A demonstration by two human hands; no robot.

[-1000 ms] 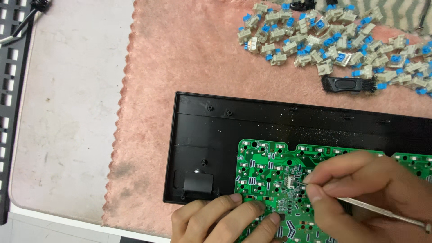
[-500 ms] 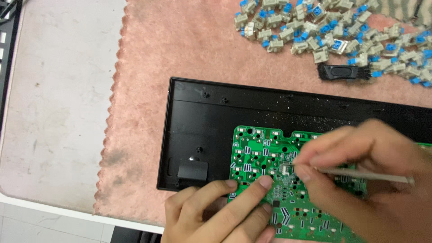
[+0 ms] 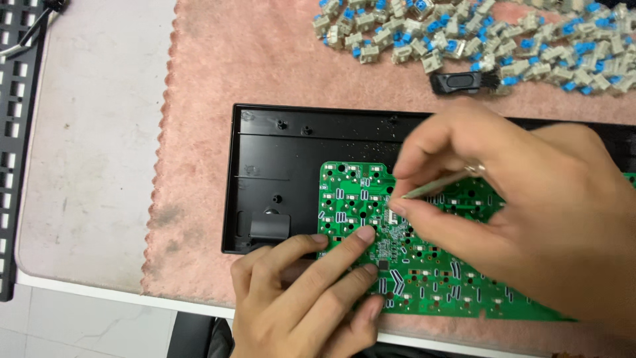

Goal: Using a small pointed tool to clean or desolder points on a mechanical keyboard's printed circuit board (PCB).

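A green circuit board (image 3: 424, 282) lies in a black keyboard case (image 3: 285, 166) on a pink mat (image 3: 238, 73). My left hand (image 3: 301, 298) presses flat on the board's left part, index fingertip near a small chip. My right hand (image 3: 530, 212) hovers over the board's middle and pinches a thin metal tool (image 3: 430, 189), its tip touching the board near a white connector. The right hand hides much of the board and the case.
A heap of loose key switches, beige with blue stems (image 3: 477, 40), lies at the back right, with a small black part (image 3: 457, 83) beside it. A black slotted frame (image 3: 13, 132) runs along the left edge. The white table edge (image 3: 86, 288) is near me.
The view has shifted so the case and board sit further right and lower. My right hand has risen over the board's middle, the tool now angled down-left. The left hand stays pressed on the board.
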